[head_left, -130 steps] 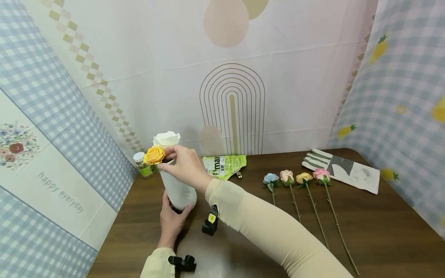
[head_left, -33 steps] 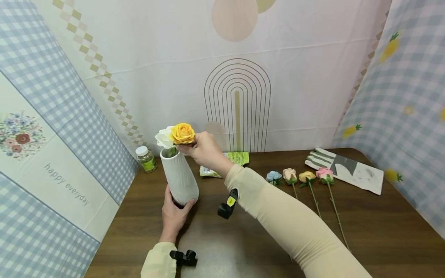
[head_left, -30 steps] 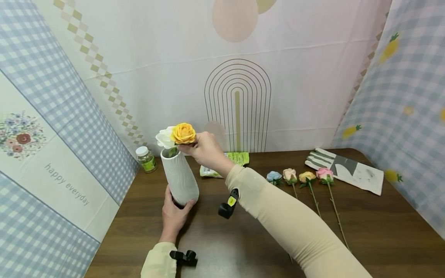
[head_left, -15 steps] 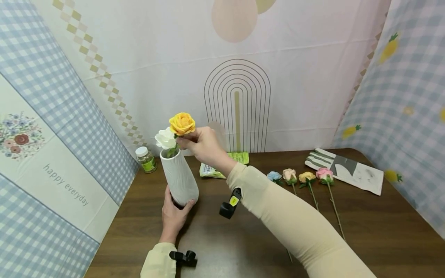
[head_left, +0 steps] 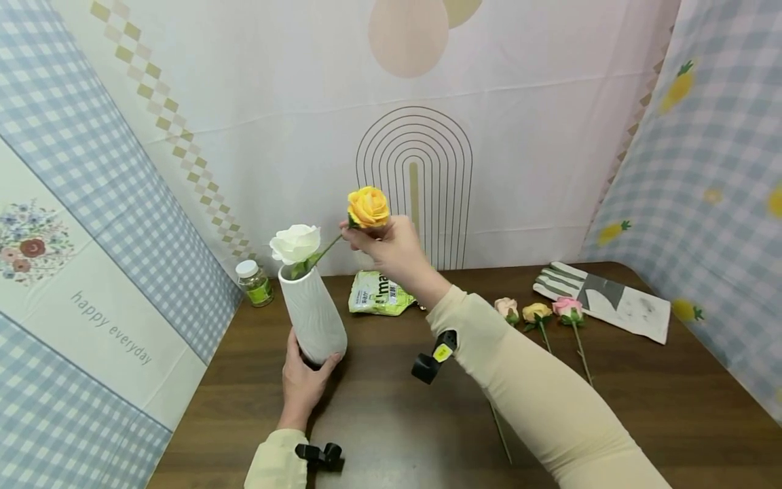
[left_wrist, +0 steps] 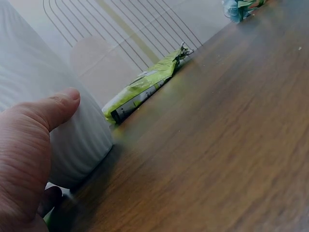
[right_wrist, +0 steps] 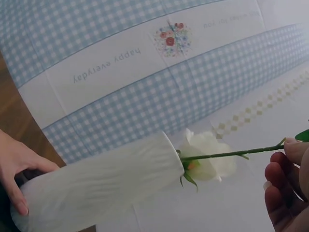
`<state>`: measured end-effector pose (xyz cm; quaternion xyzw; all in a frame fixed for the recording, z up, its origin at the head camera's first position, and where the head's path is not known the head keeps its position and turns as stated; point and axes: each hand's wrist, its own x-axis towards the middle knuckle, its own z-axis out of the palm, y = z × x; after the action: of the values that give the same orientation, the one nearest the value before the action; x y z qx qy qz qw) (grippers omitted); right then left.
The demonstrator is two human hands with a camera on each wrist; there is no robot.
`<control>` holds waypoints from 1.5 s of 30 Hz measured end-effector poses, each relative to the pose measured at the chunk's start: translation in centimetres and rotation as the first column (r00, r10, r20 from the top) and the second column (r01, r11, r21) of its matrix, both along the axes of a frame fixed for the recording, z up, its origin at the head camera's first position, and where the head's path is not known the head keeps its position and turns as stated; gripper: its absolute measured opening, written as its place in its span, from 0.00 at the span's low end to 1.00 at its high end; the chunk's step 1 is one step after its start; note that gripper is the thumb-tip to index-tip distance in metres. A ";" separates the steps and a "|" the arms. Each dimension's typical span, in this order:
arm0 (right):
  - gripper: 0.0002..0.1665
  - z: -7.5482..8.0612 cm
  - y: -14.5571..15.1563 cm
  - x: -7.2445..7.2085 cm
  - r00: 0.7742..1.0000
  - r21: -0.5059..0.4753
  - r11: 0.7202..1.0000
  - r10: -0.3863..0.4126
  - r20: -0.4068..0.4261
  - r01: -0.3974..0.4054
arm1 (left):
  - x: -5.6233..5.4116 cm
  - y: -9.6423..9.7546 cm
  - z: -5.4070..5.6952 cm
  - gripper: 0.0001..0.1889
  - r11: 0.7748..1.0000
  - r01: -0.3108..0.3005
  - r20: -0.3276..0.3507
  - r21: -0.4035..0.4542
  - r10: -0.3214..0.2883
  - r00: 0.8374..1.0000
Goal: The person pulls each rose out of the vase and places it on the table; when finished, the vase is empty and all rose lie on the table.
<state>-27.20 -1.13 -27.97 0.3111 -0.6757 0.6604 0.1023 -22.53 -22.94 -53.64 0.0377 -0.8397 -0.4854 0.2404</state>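
Observation:
A ribbed white vase (head_left: 313, 316) stands at the left of the table, its base gripped by my left hand (head_left: 303, 380), thumb on one side and fingers on the other. In its mouth sits a white rose (head_left: 296, 244), bloom just above the rim. Up and to the right, my right hand (head_left: 397, 248) pinches the stem of a yellow rose (head_left: 368, 206) just below the bloom. That green stem (right_wrist: 231, 154) slants down into the vase mouth in the right wrist view; its lower end is hidden inside.
A white-capped jar (head_left: 255, 284) stands behind the vase on the left. A green packet (head_left: 380, 293) lies at the back. Peach, pale yellow and pink roses (head_left: 569, 308) lie to the right, near a work glove (head_left: 601, 299). A blue flower (left_wrist: 235, 9) shows in the left wrist view.
My right hand has moved up and to the right with the yellow rose, baring a length of its stem above the vase. The left hand keeps its grip on the vase.

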 end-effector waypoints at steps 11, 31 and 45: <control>0.10 -1.5 3.5 0.1 0.995 -0.092 0.993 -0.061 0.078 0.068 | 0.0 0.1 -0.1 0.53 1.000 -0.008 0.005 -0.008 0.008 1.000; 0.13 -5.6 13.5 2.4 0.956 -0.250 0.938 -0.185 0.225 0.241 | 0.1 0.1 -0.1 0.56 1.000 -0.004 -0.002 -0.010 0.004 1.000; 0.21 -13.2 15.0 3.9 0.849 -0.104 0.929 -0.274 0.451 0.355 | 0.0 0.1 -0.1 0.54 1.000 -0.013 0.002 -0.021 0.013 1.000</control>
<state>-23.32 13.85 -41.16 0.0321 -0.6594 0.7461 0.0867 -22.53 -22.82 -53.75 0.0409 -0.8448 -0.4749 0.2431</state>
